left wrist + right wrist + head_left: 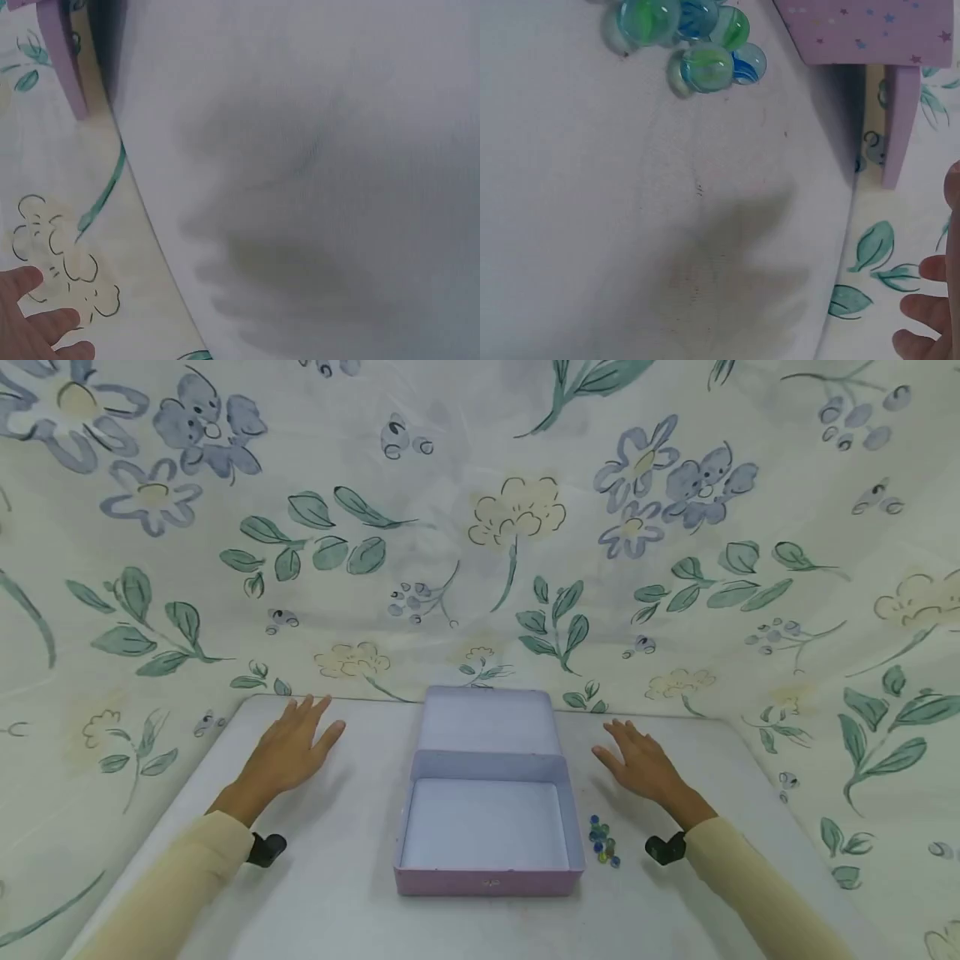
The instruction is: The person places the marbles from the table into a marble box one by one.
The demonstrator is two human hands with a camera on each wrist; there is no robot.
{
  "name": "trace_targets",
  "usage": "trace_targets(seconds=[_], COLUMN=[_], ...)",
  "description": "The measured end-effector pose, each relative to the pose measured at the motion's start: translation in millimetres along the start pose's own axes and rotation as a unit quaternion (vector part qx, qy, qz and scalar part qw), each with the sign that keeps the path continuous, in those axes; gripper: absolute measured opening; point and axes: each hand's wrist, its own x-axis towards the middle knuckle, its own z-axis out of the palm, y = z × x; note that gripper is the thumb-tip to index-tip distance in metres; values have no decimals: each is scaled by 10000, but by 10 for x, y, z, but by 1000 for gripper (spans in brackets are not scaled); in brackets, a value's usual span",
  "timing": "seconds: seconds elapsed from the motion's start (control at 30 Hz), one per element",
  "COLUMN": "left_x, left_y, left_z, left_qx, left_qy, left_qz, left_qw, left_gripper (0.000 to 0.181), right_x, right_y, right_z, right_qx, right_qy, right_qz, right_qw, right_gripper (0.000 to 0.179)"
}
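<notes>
In the head view a shallow pink box (491, 883) stands in the middle of the table, its lid (491, 720) tipped back and nothing inside. Just right of it lies a small cluster of glass marbles (602, 841); close up in the right wrist view, the marbles (707, 67) are clear with green and blue swirls. My left hand (292, 752) is held over the table left of the box, fingers spread and holding nothing. On the other side my right hand (643, 766) hovers beyond the marbles, fingers extended, also holding nothing.
The white table (330, 893) backs onto a floral cloth (450, 527) that also rises at both sides. Each wrist wears a black camera, the left camera (267, 849) and the right camera (666, 848). Pink box side (877, 30) has small stars.
</notes>
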Motion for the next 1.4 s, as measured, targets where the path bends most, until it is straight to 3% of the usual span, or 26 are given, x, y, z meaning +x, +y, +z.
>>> trace_targets(seconds=[0.2, 0.43, 0.7, 1.0, 1.13, 1.3, 1.4], left_x=[-111, -267, -394, -475, -514, -559, -589], left_y=[173, 387, 464, 558, 595, 609, 606], left_z=[103, 259, 425, 559, 601, 689, 741], left_qx=[-774, -1716, -2110, -2466, -2756, -3072, -3382], left_qy=[38, -25, -256, -527, -598, -773, -1011], left_qz=[156, 758, 907, 1019, 1234, 1467, 1568], left_qw=[9969, 9822, 9729, 9623, 9514, 9371, 9224], left_gripper=[77, 65, 64, 62, 60, 55, 59], right_x=[-83, -148, -232, -358, -396, -488, -542], right_y=[-20, -28, -101, -166, -213, -244, -249], right_z=[34, 47, 49, 95, 106, 134, 157], right_qx=[169, 381, 751, 931, 1168, 1302, 1284], right_qy=[49, 173, -54, -86, -102, -176, -299], right_qz=[14, -66, 18, -77, -227, -715, -917], right_qw=[9998, 9991, 9972, 9956, 9928, 9888, 9870], right_gripper=[73, 74, 75, 59, 48, 36, 29])
